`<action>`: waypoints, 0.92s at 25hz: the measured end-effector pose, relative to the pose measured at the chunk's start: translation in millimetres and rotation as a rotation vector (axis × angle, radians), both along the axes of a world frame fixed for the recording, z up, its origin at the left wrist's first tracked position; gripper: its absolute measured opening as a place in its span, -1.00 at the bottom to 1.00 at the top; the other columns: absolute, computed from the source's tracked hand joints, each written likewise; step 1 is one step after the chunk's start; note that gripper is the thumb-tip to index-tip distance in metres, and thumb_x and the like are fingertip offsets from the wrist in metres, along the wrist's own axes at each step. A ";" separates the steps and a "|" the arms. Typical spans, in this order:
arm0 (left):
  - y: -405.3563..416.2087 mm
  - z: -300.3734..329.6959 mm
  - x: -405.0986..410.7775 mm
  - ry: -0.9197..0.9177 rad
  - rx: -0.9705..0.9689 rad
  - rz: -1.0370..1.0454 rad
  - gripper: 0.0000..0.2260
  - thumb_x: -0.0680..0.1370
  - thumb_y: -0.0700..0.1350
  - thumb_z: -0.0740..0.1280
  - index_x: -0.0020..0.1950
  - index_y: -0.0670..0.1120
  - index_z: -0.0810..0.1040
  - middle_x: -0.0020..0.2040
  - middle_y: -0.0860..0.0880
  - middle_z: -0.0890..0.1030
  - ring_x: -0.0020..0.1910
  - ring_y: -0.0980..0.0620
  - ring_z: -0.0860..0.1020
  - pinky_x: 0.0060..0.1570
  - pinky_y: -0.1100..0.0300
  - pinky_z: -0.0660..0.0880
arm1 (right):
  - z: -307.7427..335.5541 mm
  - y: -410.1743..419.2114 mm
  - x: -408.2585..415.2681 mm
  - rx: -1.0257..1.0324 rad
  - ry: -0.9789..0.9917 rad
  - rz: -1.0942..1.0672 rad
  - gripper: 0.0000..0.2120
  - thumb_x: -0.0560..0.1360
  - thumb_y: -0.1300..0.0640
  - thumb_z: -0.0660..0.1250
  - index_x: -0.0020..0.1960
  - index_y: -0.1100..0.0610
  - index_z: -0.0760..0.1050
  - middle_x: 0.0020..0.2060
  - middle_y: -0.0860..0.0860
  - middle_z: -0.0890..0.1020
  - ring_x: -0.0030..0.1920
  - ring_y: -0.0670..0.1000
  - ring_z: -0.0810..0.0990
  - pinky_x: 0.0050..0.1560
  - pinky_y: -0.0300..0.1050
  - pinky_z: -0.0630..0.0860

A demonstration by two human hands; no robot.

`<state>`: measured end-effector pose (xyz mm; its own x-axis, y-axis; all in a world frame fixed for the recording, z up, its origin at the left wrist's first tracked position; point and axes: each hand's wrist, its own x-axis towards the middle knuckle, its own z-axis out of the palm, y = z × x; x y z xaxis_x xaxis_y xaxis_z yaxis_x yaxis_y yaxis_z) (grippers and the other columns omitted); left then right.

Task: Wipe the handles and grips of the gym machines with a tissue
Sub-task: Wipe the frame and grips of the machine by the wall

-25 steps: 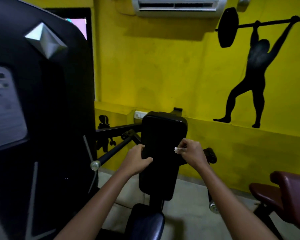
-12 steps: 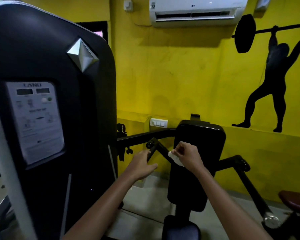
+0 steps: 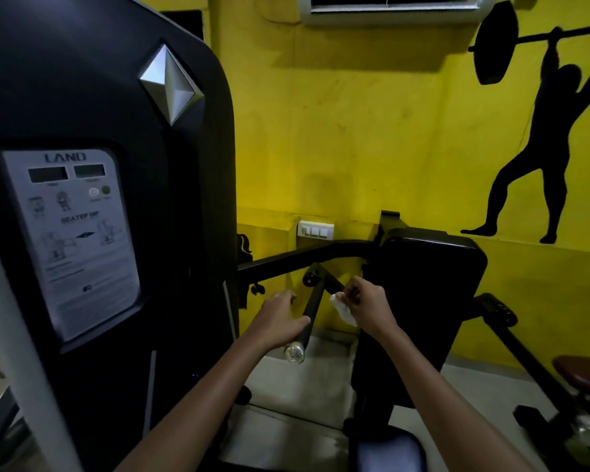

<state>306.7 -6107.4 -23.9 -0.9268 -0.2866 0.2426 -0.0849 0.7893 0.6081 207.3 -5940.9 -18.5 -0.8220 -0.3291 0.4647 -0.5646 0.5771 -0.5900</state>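
Nearest the camera, two bare forearms are reaching forward over a dark seat pad (image 3: pixel 389 451) and a pale floor (image 3: pixel 297 386) that is lying open between the machine housing and the back pad.

The left hand (image 3: pixel 276 318) is resting beside the handle (image 3: pixel 309 315), its thumb lying against the black bar and its fingers extended loosely; it is not closing round anything that can be seen. The handle is slanting down toward the camera and ending in a chrome cap (image 3: pixel 294 352), with free room below the cap.

The right hand (image 3: pixel 365 304) is curling its fingers and pinching a white tissue (image 3: pixel 343 308), which is hanging just right of the handle, close to the upper bar but not plainly touching it. The right hand is sitting directly in front of the back pad (image 3: pixel 423 301), near its left edge.

At left, the black housing (image 3: pixel 99 97) is filling the view, its right edge standing close to the left hand. Its label (image 3: pixel 72 233) is reading "LAND" and what appears to be "SEATED DIP"; smaller print is illegible.

Farther back, a switch plate (image 3: pixel 315 229) is sitting on the yellow wall (image 3: pixel 372 131), with a weightlifter silhouette (image 3: pixel 542 148) at right and an air conditioner (image 3: pixel 389 8) above.
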 end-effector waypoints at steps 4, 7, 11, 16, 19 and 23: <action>-20.4 -3.5 -40.9 0.002 -0.004 -0.016 -0.49 0.51 0.03 0.37 0.41 -0.12 0.37 0.36 -0.08 0.43 0.33 -0.03 0.41 0.10 0.26 0.30 | 1.0 -23.3 -38.5 -0.028 -0.024 0.034 -0.85 0.47 0.16 0.41 -0.19 0.15 0.46 -0.27 0.07 0.54 -0.21 0.06 0.54 -0.25 -0.08 0.43; -35.3 -5.9 -74.7 -0.007 -0.008 -0.015 -0.51 0.52 0.03 0.37 0.39 -0.11 0.39 0.35 -0.08 0.45 0.32 -0.02 0.42 0.11 0.24 0.34 | 0.6 -39.5 -70.1 -0.020 -0.022 0.049 -0.87 0.47 0.18 0.41 -0.17 0.19 0.49 -0.26 0.07 0.54 -0.19 0.05 0.53 -0.24 -0.11 0.40; -54.0 -1.4 -122.9 0.011 0.013 -0.009 -0.57 0.52 0.02 0.36 0.34 -0.11 0.44 0.28 -0.08 0.52 0.27 -0.02 0.47 0.13 0.18 0.40 | -1.0 -58.9 -112.7 -0.018 -0.032 0.052 -0.85 0.48 0.17 0.41 -0.11 0.26 0.53 -0.23 0.08 0.57 -0.20 0.01 0.52 -0.25 -0.13 0.38; -62.3 3.0 -172.6 0.064 0.118 -0.030 -0.75 0.55 -0.05 0.35 0.17 -0.14 0.57 0.13 -0.09 0.60 0.15 -0.01 0.54 0.06 0.18 0.45 | -9.3 -77.3 -149.5 -0.077 -0.034 0.025 -0.89 0.49 0.20 0.39 -0.13 0.24 0.51 -0.22 0.04 0.57 -0.24 -0.08 0.50 -0.35 -0.37 0.35; -68.7 5.4 -207.3 0.099 0.154 -0.040 -0.80 0.56 -0.06 0.35 0.09 -0.15 0.60 -0.02 -0.05 0.62 -0.04 0.07 0.54 -0.14 0.29 0.39 | -9.8 -93.7 -174.5 -0.134 -0.037 0.015 -0.90 0.49 0.20 0.38 -0.16 0.16 0.48 -0.26 -0.05 0.53 -0.27 -0.24 0.45 -0.34 -0.43 0.38; -87.3 -1.0 -259.5 0.098 0.280 -0.035 -0.81 0.54 -0.04 0.37 -0.06 -0.16 0.64 -0.19 -0.02 0.60 -0.20 0.07 0.55 -0.32 0.27 0.42 | -11.4 -116.8 -207.2 -0.183 0.018 -0.015 -0.84 0.48 0.20 0.39 -0.22 0.11 0.43 -0.36 -0.14 0.47 -0.32 -0.23 0.44 -0.32 -0.42 0.36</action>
